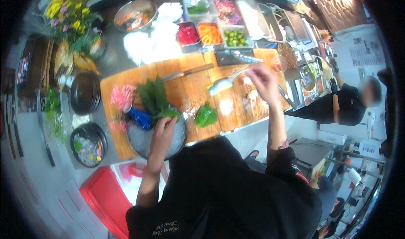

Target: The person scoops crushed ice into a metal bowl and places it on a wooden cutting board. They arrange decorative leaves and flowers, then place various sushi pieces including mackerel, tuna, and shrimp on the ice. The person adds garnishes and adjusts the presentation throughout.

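My left hand (162, 133) is at the rim of a round plate of crushed ice (139, 140), with its fingers pinched on a small green leaf (170, 112). Long dark green leaves (152, 94) stand up behind it, beside a blue object (141, 118) and pink blossoms (122, 95). Over the right part of the wooden board, my right hand (265, 82) has its fingers closed at the thin end of a metal utensil (235, 74). The utensil's pale oval head (220, 86) points left. Another green leaf (206, 115) lies between my hands.
A knife (187, 72) lies across the cutting board (194, 64). Tubs of orange shreds (209, 33) and small green fruit (236, 38) stand behind. Black bowls (85, 93) are at the left, a red lid (105, 201) below. A co-worker (344, 102) stands at the right.
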Tool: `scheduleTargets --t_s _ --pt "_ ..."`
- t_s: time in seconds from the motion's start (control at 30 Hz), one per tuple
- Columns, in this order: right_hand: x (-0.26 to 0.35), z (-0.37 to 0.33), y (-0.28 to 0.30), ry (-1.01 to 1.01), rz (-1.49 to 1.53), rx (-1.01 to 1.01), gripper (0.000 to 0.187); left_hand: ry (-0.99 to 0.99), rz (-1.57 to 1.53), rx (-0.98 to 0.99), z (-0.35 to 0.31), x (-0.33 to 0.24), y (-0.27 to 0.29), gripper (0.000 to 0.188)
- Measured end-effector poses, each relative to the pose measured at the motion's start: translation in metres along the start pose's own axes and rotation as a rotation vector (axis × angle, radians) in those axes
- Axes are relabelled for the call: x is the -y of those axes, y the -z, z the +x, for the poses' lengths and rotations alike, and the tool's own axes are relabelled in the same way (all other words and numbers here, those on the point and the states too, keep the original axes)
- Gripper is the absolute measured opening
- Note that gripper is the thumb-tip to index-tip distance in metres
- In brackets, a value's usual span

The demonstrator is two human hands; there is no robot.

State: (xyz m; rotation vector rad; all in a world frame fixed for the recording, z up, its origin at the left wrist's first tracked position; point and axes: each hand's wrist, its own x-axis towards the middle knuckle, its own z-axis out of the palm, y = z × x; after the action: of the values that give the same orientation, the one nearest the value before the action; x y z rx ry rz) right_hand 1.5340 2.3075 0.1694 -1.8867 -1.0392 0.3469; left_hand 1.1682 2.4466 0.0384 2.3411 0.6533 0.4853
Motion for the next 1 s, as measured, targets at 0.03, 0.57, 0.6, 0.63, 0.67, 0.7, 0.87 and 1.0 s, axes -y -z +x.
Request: scheduleTargets --t_s 0.03,0.57,0.6,0.63,0.67,0.7,0.87,1.0 --pt "-0.007 0.014 0.018 0.017 0.058 -0.095 0.009 0.013 0.001 -0.005 0.0 -0.005 0.005 0.032" --pt "-0.263 0.28 0.082 -0.005 -0.412 -0.309 0.05 -0.095 0.146 -0.622 0.243 -0.098 0.325 0.016" --pt "-0.248 0.277 0.08 0.08 -0.271 -0.29 0.047 -0.127 0.172 -0.598 0.294 -0.083 0.354 0.019" --pt "-0.227 0.275 0.079 0.03 -0.306 -0.232 0.044 -0.209 0.111 -0.565 0.354 -0.064 0.385 0.024" --pt "-0.205 0.268 0.079 0.107 -0.267 -0.177 0.04 -0.281 0.168 -0.535 0.414 -0.043 0.414 0.026" --pt "-0.181 0.259 0.078 0.017 -0.328 -0.09 0.037 -0.178 0.291 -0.548 0.466 -0.022 0.442 0.027" --pt "-0.1 0.227 0.076 0.067 -0.208 0.141 0.031 0.095 0.329 -0.763 0.65 0.091 0.516 0.053" --pt "-0.083 0.196 0.076 -0.081 -0.167 0.249 0.029 0.26 0.441 -0.93 0.72 0.133 0.515 0.062"
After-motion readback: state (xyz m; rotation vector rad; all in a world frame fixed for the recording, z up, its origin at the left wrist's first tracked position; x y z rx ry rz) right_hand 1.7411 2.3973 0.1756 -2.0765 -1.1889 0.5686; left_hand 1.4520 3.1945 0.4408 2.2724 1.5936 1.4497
